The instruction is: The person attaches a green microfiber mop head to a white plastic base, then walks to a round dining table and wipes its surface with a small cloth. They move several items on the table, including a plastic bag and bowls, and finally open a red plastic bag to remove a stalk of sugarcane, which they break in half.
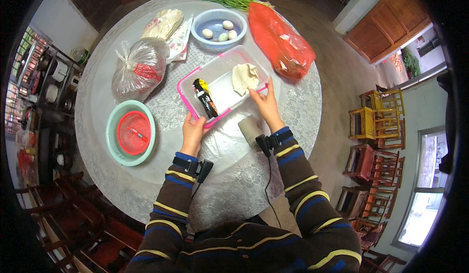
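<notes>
A see-through plastic box with a pink rim (pixel 188 97) sits tilted between my hands over the round table. My left hand (pixel 194 132) grips its near left corner, thumb over the rim. At the right end, my right hand (pixel 266 106) has its fingers closed round the rim. Inside the box lie a black and yellow packet (pixel 205 98) at the left and a crumpled cream-coloured piece (pixel 245 78), perhaps cloth, at the right. Just below the box, a grey-green roll-shaped thing (pixel 250 130) lies on the table near my right wrist.
A blue basin (pixel 195 25) with several eggs stands beyond the box, near green stalks (pixel 234 0) and a red plastic bag (pixel 281 41). On the left are a knotted see-through bag (pixel 141 68), cream gloves (pixel 163 23) and a green basin (pixel 113 143) holding a red one. Wooden chairs (pixel 373 160) stand right.
</notes>
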The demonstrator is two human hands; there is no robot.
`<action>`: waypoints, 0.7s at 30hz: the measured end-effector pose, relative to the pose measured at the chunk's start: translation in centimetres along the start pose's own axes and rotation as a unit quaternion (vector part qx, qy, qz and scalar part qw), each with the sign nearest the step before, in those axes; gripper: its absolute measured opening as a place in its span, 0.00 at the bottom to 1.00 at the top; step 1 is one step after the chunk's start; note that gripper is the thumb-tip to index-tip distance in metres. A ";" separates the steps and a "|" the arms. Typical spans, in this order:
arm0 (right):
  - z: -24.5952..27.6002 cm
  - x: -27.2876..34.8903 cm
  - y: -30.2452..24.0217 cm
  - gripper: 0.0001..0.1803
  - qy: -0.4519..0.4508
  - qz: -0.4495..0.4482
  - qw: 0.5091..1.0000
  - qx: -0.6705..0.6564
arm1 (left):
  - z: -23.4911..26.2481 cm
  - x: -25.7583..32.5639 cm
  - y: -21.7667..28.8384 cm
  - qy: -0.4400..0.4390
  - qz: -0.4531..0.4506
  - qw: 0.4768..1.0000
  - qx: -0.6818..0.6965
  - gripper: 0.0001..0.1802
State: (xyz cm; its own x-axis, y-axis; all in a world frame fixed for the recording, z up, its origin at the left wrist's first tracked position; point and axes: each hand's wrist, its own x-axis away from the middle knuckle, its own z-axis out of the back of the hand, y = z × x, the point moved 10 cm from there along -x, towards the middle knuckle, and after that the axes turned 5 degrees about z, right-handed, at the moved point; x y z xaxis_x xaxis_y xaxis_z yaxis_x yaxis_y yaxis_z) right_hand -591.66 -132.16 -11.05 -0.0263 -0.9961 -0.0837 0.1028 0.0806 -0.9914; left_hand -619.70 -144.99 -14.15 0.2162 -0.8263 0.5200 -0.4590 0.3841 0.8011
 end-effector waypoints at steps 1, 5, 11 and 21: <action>-1.6 -0.7 -0.3 0.55 -0.020 0.008 1.000 -0.011 | 1.0 -0.4 0.5 0.014 0.001 1.000 0.004 0.32; -8.1 -3.2 -1.7 0.55 -0.101 0.035 0.993 -0.046 | 4.4 -1.2 2.9 0.047 -0.043 0.997 0.050 0.24; -13.6 -5.4 -1.4 0.55 -0.160 0.024 0.985 -0.053 | 7.2 -2.0 4.3 0.094 -0.067 0.991 0.071 0.20; -7.6 -2.3 -1.0 0.40 -0.139 0.041 0.981 0.125 | 7.0 -2.1 3.6 0.095 -0.037 0.993 0.062 0.32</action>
State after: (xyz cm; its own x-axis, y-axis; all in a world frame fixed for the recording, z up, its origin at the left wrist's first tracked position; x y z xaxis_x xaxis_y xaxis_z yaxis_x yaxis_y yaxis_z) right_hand -599.25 -129.69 -10.59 0.2617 -0.9604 -0.0960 0.3354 0.1838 -0.9240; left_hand -627.82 -144.80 -14.45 0.4062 -0.7537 0.5167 -0.5361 0.2613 0.8027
